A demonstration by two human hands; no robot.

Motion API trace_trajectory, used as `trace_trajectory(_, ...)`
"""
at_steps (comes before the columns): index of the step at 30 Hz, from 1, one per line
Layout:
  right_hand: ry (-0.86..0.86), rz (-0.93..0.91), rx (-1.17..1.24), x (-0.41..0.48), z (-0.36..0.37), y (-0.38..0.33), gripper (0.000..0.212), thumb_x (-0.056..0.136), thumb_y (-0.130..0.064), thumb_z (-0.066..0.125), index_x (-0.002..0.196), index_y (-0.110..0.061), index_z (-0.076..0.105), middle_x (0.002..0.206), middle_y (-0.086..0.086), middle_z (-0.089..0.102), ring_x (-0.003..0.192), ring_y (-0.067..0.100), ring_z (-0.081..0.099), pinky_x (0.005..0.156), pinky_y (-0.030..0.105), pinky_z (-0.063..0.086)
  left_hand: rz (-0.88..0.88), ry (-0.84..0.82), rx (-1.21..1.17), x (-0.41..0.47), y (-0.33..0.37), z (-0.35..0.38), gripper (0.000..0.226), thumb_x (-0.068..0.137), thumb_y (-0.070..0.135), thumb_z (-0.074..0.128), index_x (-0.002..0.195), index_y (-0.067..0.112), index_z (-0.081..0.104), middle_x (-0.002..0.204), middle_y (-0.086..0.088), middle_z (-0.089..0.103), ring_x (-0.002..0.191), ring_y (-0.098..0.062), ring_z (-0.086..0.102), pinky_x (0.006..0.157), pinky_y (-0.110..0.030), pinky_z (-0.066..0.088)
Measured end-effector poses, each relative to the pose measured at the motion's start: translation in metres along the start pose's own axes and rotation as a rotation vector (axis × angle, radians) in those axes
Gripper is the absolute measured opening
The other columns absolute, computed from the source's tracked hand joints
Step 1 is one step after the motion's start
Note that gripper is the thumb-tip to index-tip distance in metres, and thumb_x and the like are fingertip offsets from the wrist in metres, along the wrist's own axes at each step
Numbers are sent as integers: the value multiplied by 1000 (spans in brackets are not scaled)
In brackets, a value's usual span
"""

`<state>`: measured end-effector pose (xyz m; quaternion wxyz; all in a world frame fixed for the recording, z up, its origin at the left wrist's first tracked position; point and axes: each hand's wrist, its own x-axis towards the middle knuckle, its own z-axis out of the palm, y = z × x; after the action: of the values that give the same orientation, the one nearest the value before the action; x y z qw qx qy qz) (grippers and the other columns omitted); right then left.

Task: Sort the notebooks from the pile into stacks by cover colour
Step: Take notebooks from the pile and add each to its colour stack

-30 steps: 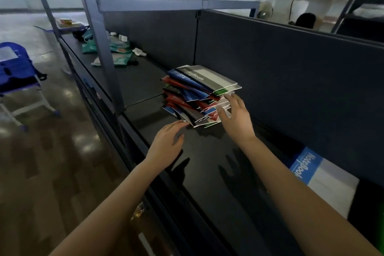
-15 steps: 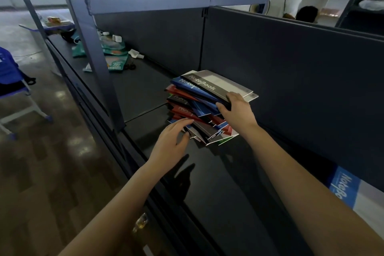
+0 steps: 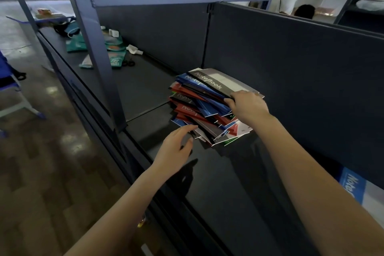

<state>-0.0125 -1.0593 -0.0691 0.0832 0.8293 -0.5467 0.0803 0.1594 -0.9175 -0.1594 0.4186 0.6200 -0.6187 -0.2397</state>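
Your right hand (image 3: pixel 248 106) pinches the near edge of the black notebook (image 3: pixel 220 81) that lies on top of the pile (image 3: pixel 199 114). The thumb is at the edge of the cover and the other fingers are curled over it. I cannot tell for sure if you grip only this one notebook or also the blue one just under it, because your hand hides that edge. Your left hand (image 3: pixel 176 147) is relaxed, with fingers a little spread, and its fingertips touch the lower left corner of the pile and hold nothing. The pile is untidy: blue, red, black and at least one green cover are fanned out at different angles, with the word "NoteBook" readable on several. It stands on the dark, shiny desk (image 3: pixel 218 183), close against the dark partition (image 3: pixel 291 68) behind it. Far to your right, at the border of the view, one light blue notebook (image 3: pixel 353 185) lies alone on the same desk, well apart from the pile. To the left a grey metal frame post (image 3: pixel 97 52) rises from the front edge of the desk, and beyond it lie some green packets (image 3: pixel 116 58). Behind the partition stands a person (image 3: pixel 288 0) in a white top.
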Motion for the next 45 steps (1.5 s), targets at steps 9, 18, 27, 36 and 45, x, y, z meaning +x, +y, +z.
trace_trajectory(9,195,48,-37,-19,6,-3,39,105,-33,28,111,-8,58,89,10,66,78,31,64,62,33,46,5,63,-64,-19,5,-20,43,98,10,48,138,26,45,138,13,48,132,-7,42,109,-22,33)
trace_trajectory(18,678,-66,152,-90,24,-11,41,100,-39,36,90,-12,66,57,5,59,44,23,56,38,28,45,-54,181,-544,-31,51,-14,69,97,14,48,146,40,7,144,10,30,104,7,57,98,-33,47)
trace_trajectory(27,765,-397,229,-184,42,-46,25,93,-27,53,86,-15,73,73,1,70,78,20,70,62,30,56,-66,237,-482,-44,82,20,83,90,4,61,150,32,11,156,4,21,126,0,29,78,2,38)
trace_trajectory(36,380,-278,353,-229,32,-2,52,86,-59,46,114,-21,69,117,-3,67,114,17,60,102,41,43,-57,175,-524,-63,98,44,82,89,-6,57,145,40,18,153,8,25,120,10,37,71,-2,41)
trace_trajectory(45,94,485,806,-261,0,55,81,90,-52,53,152,-27,7,156,-6,20,135,19,36,93,34,48,39,-50,-638,-85,128,86,81,85,-13,54,138,42,28,131,18,41,105,18,49,76,-6,46)
